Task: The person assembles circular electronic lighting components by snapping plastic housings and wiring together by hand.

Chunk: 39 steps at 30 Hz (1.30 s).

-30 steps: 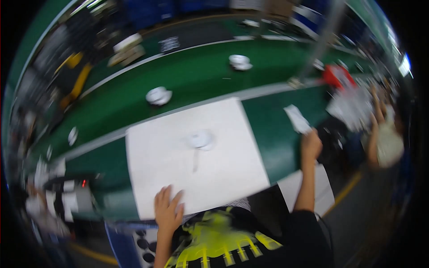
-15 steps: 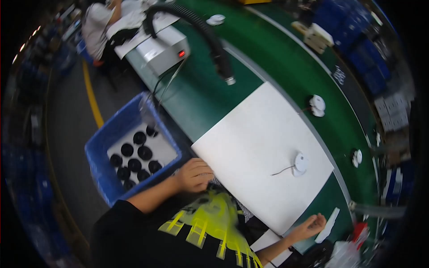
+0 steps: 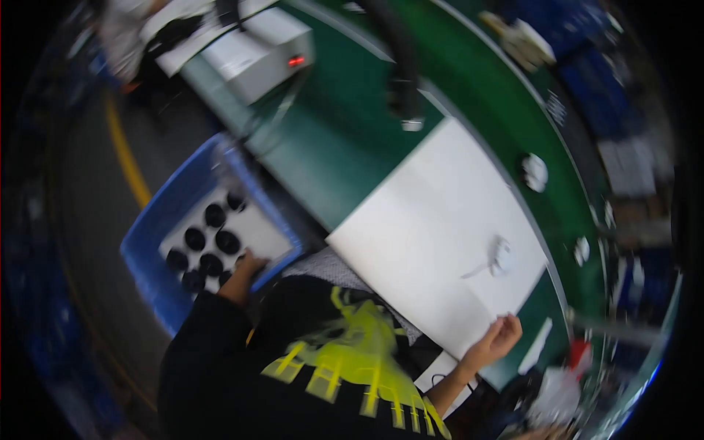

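Observation:
My left hand (image 3: 253, 265) is down inside a blue bin (image 3: 292, 248), at the black round parts (image 3: 227, 242) lying on its pale bottom. Its fingers are blurred and partly hidden, so whether it grips one of them does not show. My right hand (image 3: 497, 339) is held over the near right edge of a white board (image 3: 433, 220), palm up, fingers loosely bent and apart, with nothing seen in it. Beyond that hand, a white round device (image 3: 501, 255) with a thin wire rests on the board.
A black flexible hose (image 3: 402, 88) with a metal tip hangs above the far edge of the board. A white box (image 3: 257, 59) with a red light stands on the green table. More white devices (image 3: 534, 172) sit on the green belt. A person (image 3: 125, 37) is at the far left.
My left hand has gone from the board's near edge leftward into the blue bin. My right hand has moved slightly left and up, to the board's edge. The whole view has shifted.

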Each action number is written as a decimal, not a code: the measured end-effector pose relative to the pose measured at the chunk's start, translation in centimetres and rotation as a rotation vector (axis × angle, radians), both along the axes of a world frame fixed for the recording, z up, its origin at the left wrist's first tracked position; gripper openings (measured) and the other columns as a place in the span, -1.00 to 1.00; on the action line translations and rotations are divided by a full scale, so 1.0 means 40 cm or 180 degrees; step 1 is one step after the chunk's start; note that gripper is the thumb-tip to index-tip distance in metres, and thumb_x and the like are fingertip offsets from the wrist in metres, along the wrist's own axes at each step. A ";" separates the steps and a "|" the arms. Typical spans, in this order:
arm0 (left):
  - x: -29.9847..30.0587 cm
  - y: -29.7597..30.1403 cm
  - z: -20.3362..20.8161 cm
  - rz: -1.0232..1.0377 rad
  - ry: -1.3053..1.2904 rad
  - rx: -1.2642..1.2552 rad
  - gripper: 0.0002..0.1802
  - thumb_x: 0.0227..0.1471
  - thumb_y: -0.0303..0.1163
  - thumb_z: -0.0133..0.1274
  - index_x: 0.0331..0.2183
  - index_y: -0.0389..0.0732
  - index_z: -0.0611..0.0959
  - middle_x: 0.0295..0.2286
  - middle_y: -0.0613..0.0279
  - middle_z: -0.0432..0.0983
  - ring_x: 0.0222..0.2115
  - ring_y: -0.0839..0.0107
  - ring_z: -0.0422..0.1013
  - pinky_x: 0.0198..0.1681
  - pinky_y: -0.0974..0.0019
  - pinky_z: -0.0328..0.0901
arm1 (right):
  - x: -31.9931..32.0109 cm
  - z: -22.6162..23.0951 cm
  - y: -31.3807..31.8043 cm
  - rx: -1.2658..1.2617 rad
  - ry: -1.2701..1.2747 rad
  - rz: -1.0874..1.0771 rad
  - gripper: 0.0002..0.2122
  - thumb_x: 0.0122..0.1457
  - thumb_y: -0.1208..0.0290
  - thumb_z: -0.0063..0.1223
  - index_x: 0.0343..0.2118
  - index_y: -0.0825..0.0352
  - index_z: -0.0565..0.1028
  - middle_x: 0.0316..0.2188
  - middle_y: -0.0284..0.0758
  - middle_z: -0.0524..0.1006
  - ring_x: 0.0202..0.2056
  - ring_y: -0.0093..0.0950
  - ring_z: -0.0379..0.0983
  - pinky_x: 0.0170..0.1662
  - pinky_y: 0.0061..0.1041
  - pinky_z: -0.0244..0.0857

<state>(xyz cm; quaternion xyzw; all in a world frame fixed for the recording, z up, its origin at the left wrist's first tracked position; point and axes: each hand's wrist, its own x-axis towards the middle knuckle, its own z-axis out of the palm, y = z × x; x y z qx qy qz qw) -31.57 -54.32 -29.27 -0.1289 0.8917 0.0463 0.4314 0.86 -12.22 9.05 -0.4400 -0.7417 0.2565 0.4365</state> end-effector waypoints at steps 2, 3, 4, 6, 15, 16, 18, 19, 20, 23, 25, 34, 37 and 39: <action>0.006 0.048 -0.038 0.0598 -0.0064 0.0377 0.27 -0.33 0.13 0.33 0.29 -0.08 0.03 0.10 -0.11 0.29 0.10 -0.08 0.25 0.18 -0.05 0.12 | 0.017 -0.010 0.015 0.0053 0.0094 -0.0310 -0.77 0.23 0.61 -0.07 -0.04 0.41 0.36 -0.14 -0.31 0.39 -0.14 -0.52 0.35 0.01 -0.56 0.23; 0.002 -0.073 -0.121 0.0528 0.0735 0.0798 0.17 -0.33 0.05 0.36 0.23 -0.12 0.13 0.06 -0.08 0.34 0.06 -0.04 0.29 0.19 -0.08 0.08 | -0.027 0.004 0.034 -0.0014 0.0236 -0.0162 -0.75 0.22 0.60 -0.04 -0.04 0.40 0.36 -0.14 -0.31 0.40 -0.15 -0.53 0.37 -0.02 -0.56 0.26; 0.003 -0.259 -0.212 0.1078 0.1137 0.1614 0.15 -0.36 0.00 0.40 0.19 -0.16 0.16 0.09 -0.13 0.29 0.06 -0.05 0.29 0.23 -0.14 -0.01 | -0.085 0.004 0.066 -0.0218 0.0513 0.0091 -0.76 0.21 0.60 -0.02 -0.05 0.40 0.38 -0.14 -0.32 0.40 -0.16 -0.55 0.38 -0.04 -0.58 0.29; 0.000 -0.319 -0.281 0.1019 0.1587 0.1622 0.26 -0.42 -0.06 0.46 0.23 0.02 0.05 0.10 -0.33 0.16 0.05 -0.22 0.22 0.14 -0.23 0.11 | -0.146 0.020 0.104 -0.0214 0.0429 0.0248 -0.77 0.23 0.62 -0.06 -0.05 0.39 0.39 -0.18 -0.37 0.41 -0.18 -0.61 0.38 -0.05 -0.61 0.28; -0.046 -0.147 0.054 0.1446 0.1721 0.2214 -0.14 -0.25 -0.23 0.35 0.10 -0.08 0.30 -0.03 -0.02 0.35 -0.11 0.14 0.36 -0.04 0.14 0.31 | -0.267 0.010 0.234 0.0667 -0.2731 0.0095 -0.54 0.17 0.06 0.08 0.10 0.12 0.38 -0.23 -0.14 0.43 -0.22 -0.20 0.42 -0.22 -0.27 0.29; -0.048 -0.138 0.136 0.1453 0.1736 0.2702 -0.14 -0.22 -0.24 0.33 0.12 -0.10 0.29 0.00 0.00 0.31 -0.06 0.14 0.33 0.00 0.15 0.29 | -0.259 0.000 0.241 0.0783 -0.2825 0.0294 -0.51 0.17 0.07 0.08 0.15 0.09 0.33 -0.22 -0.16 0.41 -0.21 -0.22 0.40 -0.22 -0.27 0.28; -0.027 -0.031 0.370 0.0956 0.1934 0.3483 -0.12 -0.18 -0.26 0.28 0.16 -0.16 0.25 0.06 0.02 0.23 0.01 0.15 0.28 0.09 0.17 0.20 | -0.218 -0.011 0.253 0.0822 -0.2753 0.0339 -0.50 0.17 0.10 0.08 0.16 0.08 0.32 -0.22 -0.15 0.42 -0.21 -0.22 0.40 -0.21 -0.26 0.28; -0.020 0.057 0.536 0.0475 0.2165 0.3747 -0.10 -0.17 -0.27 0.26 0.19 -0.20 0.23 0.09 0.02 0.19 0.05 0.14 0.25 0.15 0.17 0.14 | -0.200 -0.013 0.257 0.0906 -0.2690 0.0500 -0.50 0.17 0.12 0.08 0.17 0.07 0.30 -0.22 -0.14 0.42 -0.21 -0.22 0.40 -0.20 -0.26 0.28; -0.039 0.070 0.625 0.0431 0.2131 0.4369 -0.09 -0.15 -0.24 0.27 0.19 -0.22 0.23 0.07 0.03 0.24 0.07 0.18 0.23 0.18 0.18 0.10 | -0.221 -0.019 0.258 0.0891 -0.2638 0.0515 -0.50 0.17 0.12 0.08 0.17 0.07 0.30 -0.22 -0.14 0.42 -0.21 -0.22 0.40 -0.20 -0.26 0.28; -0.052 0.244 0.909 -0.0691 0.2326 0.4858 -0.11 -0.17 -0.27 0.26 0.18 -0.26 0.26 0.07 0.03 0.28 0.15 0.19 0.16 0.26 0.15 -0.05 | -0.236 -0.014 0.270 0.1264 -0.2297 0.0846 -0.50 0.18 0.17 0.08 0.19 0.08 0.29 -0.22 -0.13 0.42 -0.20 -0.21 0.40 -0.20 -0.25 0.29; -0.088 0.366 0.995 -0.2074 0.2852 0.3767 -0.11 -0.22 -0.39 0.23 0.18 -0.26 0.27 0.09 0.01 0.26 0.14 0.14 0.18 0.25 0.15 -0.02 | -0.230 -0.005 0.278 0.0718 -0.2271 0.1003 -0.50 0.18 0.20 0.08 0.19 0.11 0.28 -0.19 -0.10 0.41 -0.16 -0.19 0.39 -0.16 -0.24 0.30; -0.144 0.609 1.102 -0.3278 0.2997 0.1860 -0.40 -0.02 -0.27 0.21 0.07 -0.22 0.49 0.01 -0.15 0.37 0.02 -0.07 0.29 0.12 0.03 0.18 | -0.128 -0.046 0.147 -0.1118 0.1761 0.1466 -0.54 0.42 0.18 -0.40 0.28 0.29 0.03 -0.08 -0.22 0.30 -0.07 -0.46 0.26 0.03 -0.41 0.16; -0.158 0.601 1.083 -0.1610 0.3116 0.3304 -0.30 -0.07 -0.12 0.26 0.09 -0.16 0.48 -0.01 -0.14 0.41 -0.10 0.00 0.41 -0.01 -0.02 0.32 | -0.093 -0.066 0.089 -0.1568 0.2159 0.1243 -0.54 0.43 0.08 -0.54 0.29 0.18 0.01 -0.17 -0.31 0.36 -0.15 -0.54 0.29 -0.04 -0.50 0.18; -0.089 0.618 1.080 0.1338 0.0525 0.5648 -0.41 -0.02 -0.13 0.16 0.04 -0.15 0.52 -0.02 -0.17 0.40 -0.18 -0.07 0.43 -0.14 -0.09 0.36 | -0.081 -0.055 0.066 -0.1919 0.2277 0.1032 -0.53 0.42 0.02 -0.60 0.29 0.11 0.03 -0.22 -0.36 0.39 -0.19 -0.59 0.30 -0.07 -0.55 0.19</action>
